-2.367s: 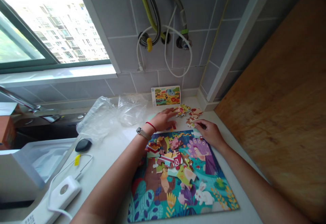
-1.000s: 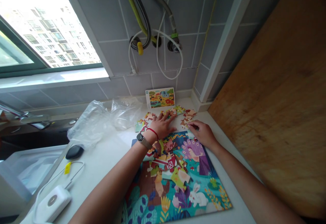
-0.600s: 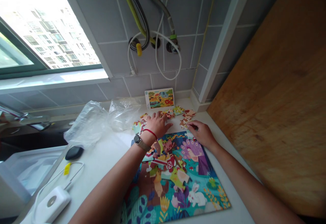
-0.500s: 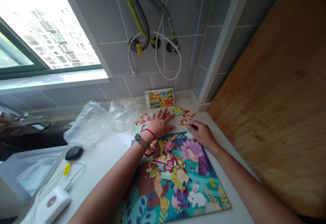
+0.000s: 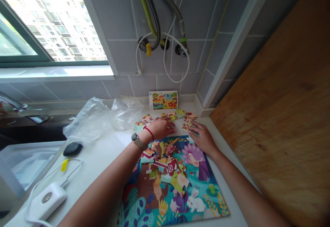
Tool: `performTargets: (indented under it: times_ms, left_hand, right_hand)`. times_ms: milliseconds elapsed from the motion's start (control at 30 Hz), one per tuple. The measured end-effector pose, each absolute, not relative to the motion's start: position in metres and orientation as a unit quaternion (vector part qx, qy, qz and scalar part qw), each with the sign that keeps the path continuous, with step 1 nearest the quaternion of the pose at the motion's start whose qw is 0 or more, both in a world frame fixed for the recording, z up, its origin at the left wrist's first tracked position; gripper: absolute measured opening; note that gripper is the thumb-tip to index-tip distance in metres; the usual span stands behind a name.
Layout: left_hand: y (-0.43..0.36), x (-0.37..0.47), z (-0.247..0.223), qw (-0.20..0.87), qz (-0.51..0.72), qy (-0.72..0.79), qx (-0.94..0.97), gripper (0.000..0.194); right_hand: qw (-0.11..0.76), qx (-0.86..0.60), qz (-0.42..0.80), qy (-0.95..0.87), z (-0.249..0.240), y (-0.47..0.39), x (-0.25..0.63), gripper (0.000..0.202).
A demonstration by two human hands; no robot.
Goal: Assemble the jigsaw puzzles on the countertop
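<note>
A colourful jigsaw puzzle board [image 5: 211, 206] with a peacock and a rabbit lies on the counter. Several loose puzzle pieces [image 5: 177, 179] are heaped on its middle. Beyond the board's far edge, my left hand [image 5: 161, 128] has its fingers spread, palm down, partly covering more loose pieces [image 5: 140, 125]. My right hand [image 5: 203, 138] rests by the board's far right corner. Its fingers are apart and reach to a small cluster of pieces [image 5: 190, 117]; nothing shows held in them. A picture card [image 5: 164, 100] of animals leans against the wall behind.
Clear plastic bags [image 5: 89, 120] lie left of the pieces. Nearer are a black rounded object [image 5: 72, 149] and a white device [image 5: 48, 199] with a cable. A sink with a white tub [image 5: 31, 148] is at far left. A wooden panel [image 5: 278, 93] bounds the right side.
My right hand's fingers have opened from a pinch and spread near the pieces. My left hand has drawn slightly nearer, its fingers now pointing more to the right. The camera view has shifted a little.
</note>
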State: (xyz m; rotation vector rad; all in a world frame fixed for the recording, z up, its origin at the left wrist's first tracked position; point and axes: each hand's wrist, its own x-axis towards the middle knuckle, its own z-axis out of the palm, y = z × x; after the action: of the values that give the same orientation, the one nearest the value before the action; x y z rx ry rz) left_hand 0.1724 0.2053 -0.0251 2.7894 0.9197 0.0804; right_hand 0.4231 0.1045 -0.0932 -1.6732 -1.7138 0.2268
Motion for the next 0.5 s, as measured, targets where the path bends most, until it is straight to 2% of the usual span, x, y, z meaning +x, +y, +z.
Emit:
performTargets:
  times_ms: [133,333,500]
  left_hand:
    - [0.201,0.18,-0.034,0.108,0.015,0.355,0.928,0.062]
    - [0.194,0.18,-0.031,0.073,0.021,0.43,0.9,0.048]
    - [0.191,0.183,-0.027,0.068,0.055,0.453,0.887,0.051]
  right_hand:
    - [0.351,-0.676,0.055,-0.646,-0.099,0.107,0.425,0.032]
    - [0.367,-0.703,0.033,-0.609,-0.104,0.105,0.427,0.038]
    - [0.404,-0.654,0.028,-0.639,-0.091,0.111,0.43,0.034]
